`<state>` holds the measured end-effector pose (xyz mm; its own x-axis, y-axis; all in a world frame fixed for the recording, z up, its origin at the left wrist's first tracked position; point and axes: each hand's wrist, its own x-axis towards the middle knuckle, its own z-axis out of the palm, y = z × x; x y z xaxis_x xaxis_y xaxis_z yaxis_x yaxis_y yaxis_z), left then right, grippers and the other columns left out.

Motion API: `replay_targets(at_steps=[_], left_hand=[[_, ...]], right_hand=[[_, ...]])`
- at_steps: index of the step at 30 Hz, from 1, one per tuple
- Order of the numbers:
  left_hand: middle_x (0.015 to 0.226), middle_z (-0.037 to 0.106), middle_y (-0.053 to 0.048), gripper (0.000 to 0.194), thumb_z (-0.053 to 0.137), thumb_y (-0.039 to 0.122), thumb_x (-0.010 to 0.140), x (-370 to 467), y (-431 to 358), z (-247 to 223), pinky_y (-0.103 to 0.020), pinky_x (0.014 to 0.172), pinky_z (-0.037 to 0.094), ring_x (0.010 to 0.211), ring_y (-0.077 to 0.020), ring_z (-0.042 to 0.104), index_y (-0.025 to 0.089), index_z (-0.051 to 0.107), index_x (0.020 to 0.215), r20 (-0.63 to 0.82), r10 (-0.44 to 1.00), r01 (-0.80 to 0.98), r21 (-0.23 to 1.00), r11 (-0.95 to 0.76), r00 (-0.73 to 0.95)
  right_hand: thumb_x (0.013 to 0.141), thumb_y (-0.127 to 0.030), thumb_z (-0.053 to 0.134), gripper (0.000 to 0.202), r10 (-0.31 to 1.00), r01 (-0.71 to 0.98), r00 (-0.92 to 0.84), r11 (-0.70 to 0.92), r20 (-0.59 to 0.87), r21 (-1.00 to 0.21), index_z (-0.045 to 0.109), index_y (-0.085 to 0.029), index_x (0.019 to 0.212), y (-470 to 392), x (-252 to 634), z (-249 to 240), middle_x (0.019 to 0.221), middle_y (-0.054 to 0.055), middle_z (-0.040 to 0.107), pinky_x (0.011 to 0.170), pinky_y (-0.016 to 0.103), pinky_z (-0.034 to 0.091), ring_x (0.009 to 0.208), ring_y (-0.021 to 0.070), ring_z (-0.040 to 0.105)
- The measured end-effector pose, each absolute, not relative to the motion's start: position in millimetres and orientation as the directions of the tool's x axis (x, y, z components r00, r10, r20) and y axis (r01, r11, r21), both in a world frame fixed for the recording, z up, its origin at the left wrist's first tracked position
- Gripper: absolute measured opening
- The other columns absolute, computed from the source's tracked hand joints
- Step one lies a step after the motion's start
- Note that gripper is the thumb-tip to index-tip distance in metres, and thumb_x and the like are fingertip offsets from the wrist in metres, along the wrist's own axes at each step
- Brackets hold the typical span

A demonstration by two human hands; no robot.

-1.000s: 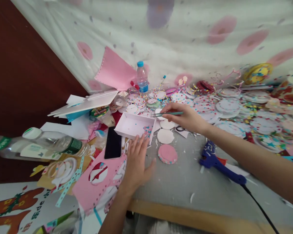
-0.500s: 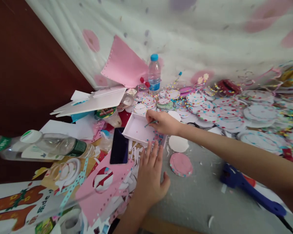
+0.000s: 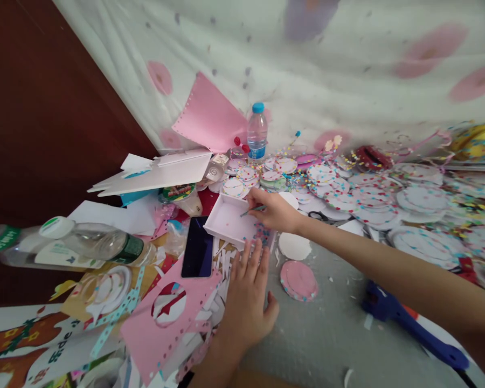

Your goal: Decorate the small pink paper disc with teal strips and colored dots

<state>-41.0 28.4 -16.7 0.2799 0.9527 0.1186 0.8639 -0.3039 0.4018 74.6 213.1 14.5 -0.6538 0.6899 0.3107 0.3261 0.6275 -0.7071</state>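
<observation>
My right hand is closed in a pinch on a thin greenish stick, its tip over a shallow white box. Small blue and pink paper dots lie in the box's right end, partly covered by my hand. At the box's near edge, my left hand lies flat with its fingers spread; whether the fingertips touch the box I cannot tell. Right of that hand sits a round pink paper disc with dots along its rim, and behind it a plain white disc.
A phone and a cut pink sheet lie to the left, near plastic bottles. An upright water bottle stands behind. Stacks of dotted discs fill the back right, with scissors and a blue-handled tool nearer.
The view has tilted slightly, so the back items appear lower. My right hand still pinches the stick over the box, and my left hand stays flat at its near edge.
</observation>
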Motion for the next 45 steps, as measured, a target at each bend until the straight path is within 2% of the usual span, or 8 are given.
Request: replay_targets(at_steps=[5, 8, 12, 16, 20, 28, 38, 45], left_hand=[[0.159, 0.019, -0.009, 0.085, 0.053, 0.013, 0.074, -43, 29, -17, -0.055, 0.116, 0.020, 0.147, -0.0312, 0.009, 0.017, 0.017, 0.151, 0.164, 0.945, 0.846, 0.422, -0.326, 0.282], [0.155, 0.030, -0.011, 0.070, 0.051, 0.014, 0.081, -45, 29, -15, -0.054, 0.115, 0.023, 0.145, -0.0296, 0.019, 0.018, 0.028, 0.147, 0.266, 0.933, 0.801, 0.487, -0.349, 0.244], [0.134, 0.054, -0.012, 0.043, 0.051, 0.016, 0.087, -35, 24, -2, -0.045, 0.106, 0.038, 0.127, -0.0257, 0.047, 0.020, 0.050, 0.130, 0.393, 0.914, 0.651, 0.670, -0.356, 0.095], [0.107, 0.066, -0.007, 0.026, 0.054, 0.020, 0.088, -8, 15, 12, -0.033, 0.089, 0.049, 0.098, -0.0187, 0.062, 0.020, 0.060, 0.113, 0.307, 0.949, 0.398, 0.864, -0.309, 0.072], [0.101, 0.068, -0.006, 0.019, 0.057, 0.024, 0.089, 15, 9, 13, -0.029, 0.083, 0.051, 0.090, -0.0170, 0.064, 0.019, 0.065, 0.105, 0.225, 0.970, 0.273, 0.931, -0.242, 0.091], [0.084, 0.074, -0.006, 0.023, 0.060, 0.035, 0.086, 25, 1, 6, -0.031, 0.075, 0.054, 0.075, -0.0181, 0.067, 0.016, 0.069, 0.096, -0.032, 0.999, 0.083, 0.996, 0.033, -0.011], [0.079, 0.072, -0.005, 0.024, 0.065, 0.035, 0.083, 34, 9, -22, -0.025, 0.068, 0.049, 0.067, -0.0134, 0.061, 0.015, 0.074, 0.092, -0.130, 0.991, -0.036, 0.991, 0.129, -0.020], [0.071, 0.070, -0.003, 0.023, 0.066, 0.035, 0.083, 24, 10, -51, -0.022, 0.061, 0.044, 0.057, -0.0090, 0.054, 0.015, 0.075, 0.089, -0.143, 0.989, -0.127, 0.981, 0.148, 0.048]], right_hand=[[0.081, -0.020, 0.058, 0.018, 0.755, 0.225, -0.546, 0.550, 0.364, -0.804, 0.040, -0.023, 0.080, 191, 101, 36, 0.076, 0.000, 0.056, 0.068, 0.029, 0.050, 0.072, 0.0146, 0.059], [0.081, -0.025, 0.064, 0.021, 0.833, 0.180, -0.416, 0.469, 0.365, -0.865, 0.043, -0.023, 0.079, 162, 128, 54, 0.077, 0.001, 0.061, 0.066, 0.029, 0.052, 0.072, 0.0152, 0.062], [0.080, -0.029, 0.069, 0.025, 0.908, 0.154, -0.281, 0.362, 0.310, -0.919, 0.044, -0.023, 0.079, 106, 169, 68, 0.075, 0.001, 0.068, 0.058, 0.027, 0.054, 0.067, 0.0162, 0.067], [0.080, -0.030, 0.069, 0.027, 0.954, 0.149, -0.171, 0.273, 0.247, -0.951, 0.044, -0.024, 0.076, 50, 195, 61, 0.077, 0.004, 0.072, 0.058, 0.027, 0.055, 0.071, 0.0186, 0.070], [0.082, -0.028, 0.067, 0.026, 0.965, 0.092, -0.139, 0.236, 0.222, -0.967, 0.042, -0.024, 0.077, 23, 206, 35, 0.075, 0.003, 0.071, 0.054, 0.026, 0.052, 0.065, 0.0163, 0.067], [0.083, -0.028, 0.066, 0.027, 0.957, -0.066, -0.175, 0.223, 0.231, -0.973, 0.040, -0.025, 0.077, 24, 204, 8, 0.074, 0.000, 0.068, 0.057, 0.028, 0.049, 0.064, 0.0152, 0.063], [0.082, -0.031, 0.067, 0.026, 0.976, -0.047, 0.045, 0.217, 0.215, -0.975, 0.043, -0.023, 0.079, 15, 211, -13, 0.079, 0.001, 0.063, 0.061, 0.025, 0.048, 0.073, 0.0156, 0.063], [0.086, -0.017, 0.061, 0.017, 0.944, -0.008, 0.012, 0.330, 0.330, -0.944, 0.045, -0.024, 0.083, 8, 207, -19, 0.083, 0.000, 0.057, 0.073, 0.026, 0.047, 0.081, 0.0143, 0.061]])
